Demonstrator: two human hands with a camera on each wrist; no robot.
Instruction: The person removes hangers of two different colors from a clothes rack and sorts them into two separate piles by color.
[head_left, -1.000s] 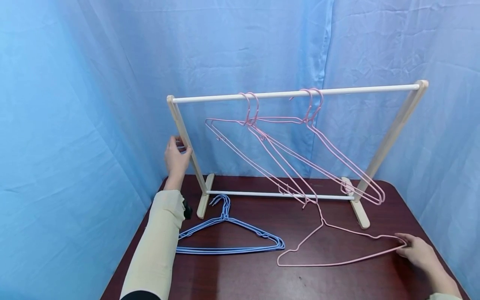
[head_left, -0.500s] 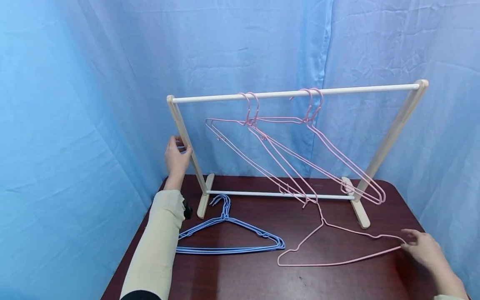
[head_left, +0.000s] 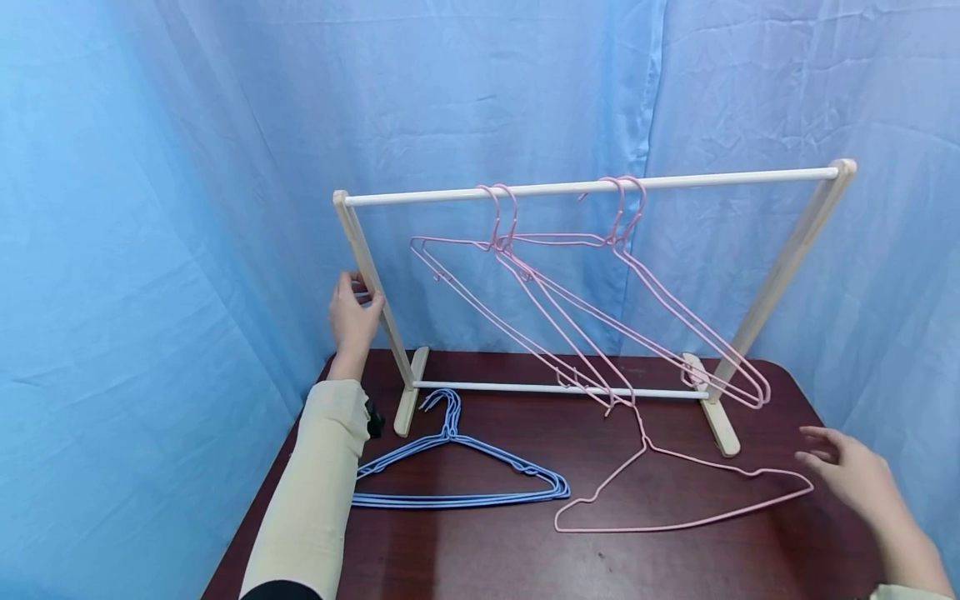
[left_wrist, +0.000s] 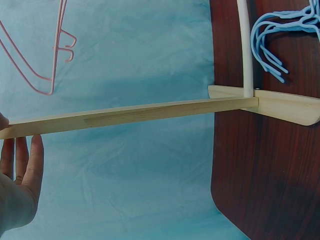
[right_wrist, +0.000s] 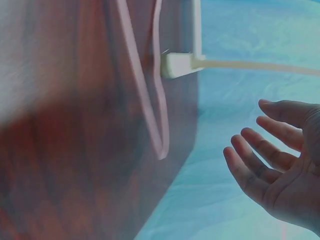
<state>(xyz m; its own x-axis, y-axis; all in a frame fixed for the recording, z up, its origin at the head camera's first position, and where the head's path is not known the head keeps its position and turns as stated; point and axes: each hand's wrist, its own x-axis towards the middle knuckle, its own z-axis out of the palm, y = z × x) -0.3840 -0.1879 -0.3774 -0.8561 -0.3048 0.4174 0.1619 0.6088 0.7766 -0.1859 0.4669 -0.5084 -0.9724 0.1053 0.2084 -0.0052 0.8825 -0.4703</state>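
My left hand (head_left: 354, 321) grips the wooden left post (head_left: 396, 340) of a small clothes rack. In the left wrist view the thumb lies on one side of this post (left_wrist: 140, 114) and the fingers on the other. Over the right side of the table my right hand (head_left: 862, 479) holds nothing, its fingers loosely spread and apart from the nearest hanger. That pink wire hanger (head_left: 637, 530) lies flat on the table just left of the hand. Several more pink hangers (head_left: 620, 208) hang in two pairs from the rack's white top rail (head_left: 720, 181).
Several blue wire hangers (head_left: 465, 501) lie stacked on the table left of the pink one, partly behind the left sleeve (head_left: 311, 483). The dark wooden table (head_left: 510, 567) carries the rack's feet (head_left: 720, 429). Blue curtains (head_left: 225, 167) surround it.
My right hand has let go of the pink hanger's corner and moved up and right, away from it. The hanger stays on the table. The left hand has not moved.
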